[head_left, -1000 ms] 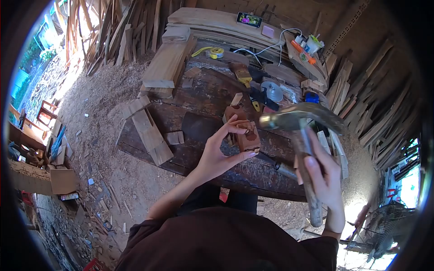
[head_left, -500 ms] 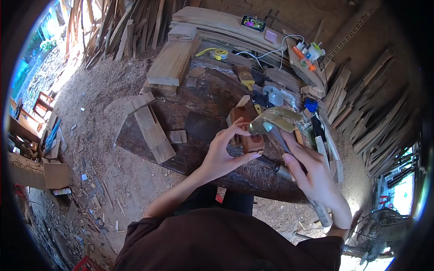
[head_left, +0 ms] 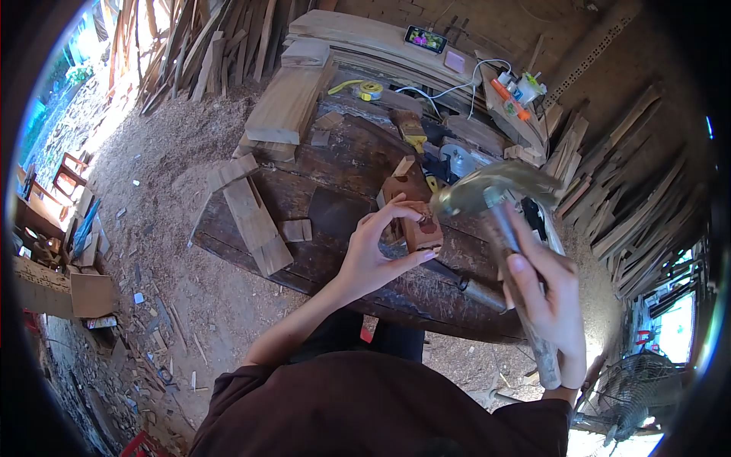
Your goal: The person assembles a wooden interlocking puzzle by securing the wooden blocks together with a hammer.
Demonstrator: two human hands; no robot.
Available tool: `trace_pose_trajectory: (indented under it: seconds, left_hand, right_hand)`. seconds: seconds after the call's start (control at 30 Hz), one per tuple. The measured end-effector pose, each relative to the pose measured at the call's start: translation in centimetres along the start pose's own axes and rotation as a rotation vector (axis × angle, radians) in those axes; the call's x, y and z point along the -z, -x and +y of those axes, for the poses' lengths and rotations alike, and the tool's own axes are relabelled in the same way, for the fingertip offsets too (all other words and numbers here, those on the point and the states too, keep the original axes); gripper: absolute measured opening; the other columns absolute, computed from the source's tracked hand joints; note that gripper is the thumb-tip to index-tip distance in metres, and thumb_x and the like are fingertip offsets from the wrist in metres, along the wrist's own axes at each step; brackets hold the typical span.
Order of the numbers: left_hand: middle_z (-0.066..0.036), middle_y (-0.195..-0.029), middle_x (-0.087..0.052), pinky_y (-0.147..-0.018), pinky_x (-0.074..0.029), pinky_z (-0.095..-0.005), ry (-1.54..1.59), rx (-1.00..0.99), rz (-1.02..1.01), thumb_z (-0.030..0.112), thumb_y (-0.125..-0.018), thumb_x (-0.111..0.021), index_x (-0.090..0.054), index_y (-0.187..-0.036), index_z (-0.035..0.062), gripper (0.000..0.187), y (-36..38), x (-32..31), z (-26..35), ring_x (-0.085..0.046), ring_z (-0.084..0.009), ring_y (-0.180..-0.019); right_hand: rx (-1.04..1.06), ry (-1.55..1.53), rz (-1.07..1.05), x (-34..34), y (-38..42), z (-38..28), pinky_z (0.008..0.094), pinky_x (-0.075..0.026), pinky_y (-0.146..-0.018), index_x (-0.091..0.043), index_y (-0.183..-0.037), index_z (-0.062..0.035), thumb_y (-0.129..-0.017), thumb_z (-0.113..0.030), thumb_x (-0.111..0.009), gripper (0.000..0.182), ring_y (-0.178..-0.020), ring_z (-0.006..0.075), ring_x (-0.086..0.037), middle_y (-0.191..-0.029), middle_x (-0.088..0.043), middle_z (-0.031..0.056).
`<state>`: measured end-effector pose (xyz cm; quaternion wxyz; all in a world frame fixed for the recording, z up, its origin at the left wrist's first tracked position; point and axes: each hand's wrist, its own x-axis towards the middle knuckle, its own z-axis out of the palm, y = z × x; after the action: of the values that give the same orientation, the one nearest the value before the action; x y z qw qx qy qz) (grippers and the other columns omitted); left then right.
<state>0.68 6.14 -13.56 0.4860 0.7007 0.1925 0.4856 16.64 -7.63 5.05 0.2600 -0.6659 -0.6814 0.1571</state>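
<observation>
My left hand (head_left: pixel 369 255) holds the near end of a reddish-brown wooden block, apparently a wooden hand plane (head_left: pixel 425 238), between thumb and fingers. A pale wedge-like piece sticks up at its far side. Wrapped round the handle of a claw hammer (head_left: pixel 525 297), my right hand (head_left: pixel 550 301) is raised to the right of the plane. The hammer's head is slightly blurred, its striking face just apart from the plane's near end. Below, a chisel-like tool (head_left: pixel 481 293) with a thick handle lies on the dark workbench (head_left: pixel 350 167).
On the bench's left lie a jointed wooden piece (head_left: pixel 259 221) and a small block (head_left: pixel 297 230). Farther back are thick boards (head_left: pixel 280 114), a yellow tape measure (head_left: pixel 370 91), a paintbrush (head_left: pixel 411 131) and a phone (head_left: pixel 426 39). Wood strips (head_left: pixel 624 183) lean at the right.
My right hand has drawn the hammer back to the right, so its head has come away from the plane's near end. My left hand keeps its hold, nearly still.
</observation>
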Motion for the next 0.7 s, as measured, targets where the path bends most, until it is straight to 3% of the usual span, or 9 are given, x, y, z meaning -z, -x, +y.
trace_pose_trajectory:
  seconds: [0.1,0.17,0.23,0.3,0.37,0.5,0.57,0.63,0.7]
  left_hand:
    - [-0.011,-0.121,-0.065,-0.101,-0.039,-0.0426,-0.029,-0.002,-0.008,0.021,-0.072,-0.086,-0.057,-0.113,0.0089,0.052,0.0,0.0,-0.2,-0.046,-0.0302,-0.136]
    - [-0.010,-0.121,-0.065,-0.101,-0.039,-0.0424,-0.048,0.002,-0.007,0.022,-0.072,-0.086,-0.057,-0.113,0.0094,0.051,-0.1,0.0,0.0,-0.046,-0.0297,-0.136]
    - [-0.009,-0.120,-0.065,-0.101,-0.038,-0.0423,-0.067,0.001,-0.008,0.023,-0.072,-0.086,-0.057,-0.113,0.0098,0.051,-0.1,0.0,0.0,-0.046,-0.0292,-0.137]
    - [-0.008,-0.120,-0.065,-0.102,-0.036,-0.0418,-0.091,-0.045,-0.008,0.023,-0.072,-0.086,-0.058,-0.113,0.0101,0.051,0.0,0.0,-0.4,-0.046,-0.0286,-0.137]
    - [-0.008,-0.120,-0.065,-0.103,-0.035,-0.0419,-0.040,-0.007,-0.002,0.023,-0.072,-0.086,-0.058,-0.113,0.0101,0.051,0.0,0.1,-0.3,-0.046,-0.0282,-0.137]
    - [-0.008,-0.119,-0.066,-0.102,-0.035,-0.0418,-0.056,0.021,-0.013,0.024,-0.072,-0.087,-0.058,-0.112,0.0097,0.052,-0.1,0.2,-0.4,-0.047,-0.0276,-0.136]
    - [-0.008,-0.119,-0.066,-0.102,-0.035,-0.0416,-0.068,0.015,0.000,0.025,-0.072,-0.087,-0.058,-0.112,0.0096,0.051,-0.1,0.1,-0.2,-0.047,-0.0275,-0.136]
    - [-0.008,-0.119,-0.066,-0.101,-0.035,-0.0415,-0.085,0.003,0.016,0.025,-0.071,-0.087,-0.059,-0.111,0.0095,0.051,-0.3,0.2,-0.2,-0.047,-0.0273,-0.136]
    - [-0.009,-0.121,-0.065,-0.101,-0.036,-0.0424,-0.088,-0.001,0.010,0.027,-0.071,-0.087,-0.059,-0.111,0.0086,0.053,-0.4,0.1,-0.5,-0.047,-0.0278,-0.135]
  right_hand:
    - [-0.025,-0.097,0.139,-0.4,0.0,-0.3,0.0266,-0.046,-0.059,-0.046,-0.145,-0.0049,-0.098,-0.010,-0.055,0.049,-0.055,0.0111,-0.054,-0.067,-0.058,0.0066]
    - [-0.047,-0.150,0.113,-1.6,-0.3,1.3,0.0271,-0.047,-0.060,-0.045,-0.145,-0.0047,-0.098,-0.011,-0.056,0.049,-0.057,0.0123,-0.056,-0.071,-0.061,0.0091]
    - [0.169,0.100,-0.030,-2.3,-0.9,2.4,0.0276,-0.047,-0.061,-0.045,-0.145,-0.0036,-0.098,-0.011,-0.055,0.049,-0.059,0.0133,-0.056,-0.075,-0.062,0.0111]
    - [0.232,0.129,0.007,-1.9,-0.8,2.0,0.0280,-0.047,-0.062,-0.045,-0.145,-0.0022,-0.098,-0.010,-0.055,0.048,-0.060,0.0146,-0.056,-0.078,-0.063,0.0127]
    - [-0.021,-0.034,0.031,-0.8,-0.4,0.5,0.0277,-0.046,-0.061,-0.045,-0.144,-0.0019,-0.098,-0.010,-0.054,0.048,-0.059,0.0143,-0.056,-0.077,-0.063,0.0120]
    - [-0.022,-0.082,0.107,-0.9,-0.2,0.3,0.0284,-0.047,-0.061,-0.046,-0.143,-0.0012,-0.099,-0.010,-0.053,0.046,-0.059,0.0135,-0.057,-0.077,-0.064,0.0118]
    - [0.053,-0.068,0.094,-2.3,-0.5,1.9,0.0294,-0.048,-0.060,-0.047,-0.143,-0.0009,-0.098,-0.010,-0.054,0.046,-0.058,0.0142,-0.057,-0.078,-0.065,0.0133]
    - [0.320,0.192,0.013,-2.5,-1.1,2.4,0.0297,-0.049,-0.060,-0.048,-0.142,-0.0013,-0.099,-0.010,-0.054,0.045,-0.058,0.0147,-0.057,-0.080,-0.065,0.0149]
    - [0.284,0.116,0.021,-1.8,-0.8,1.9,0.0285,-0.048,-0.060,-0.048,-0.143,-0.0028,-0.099,-0.011,-0.054,0.045,-0.058,0.0139,-0.058,-0.077,-0.064,0.0134]
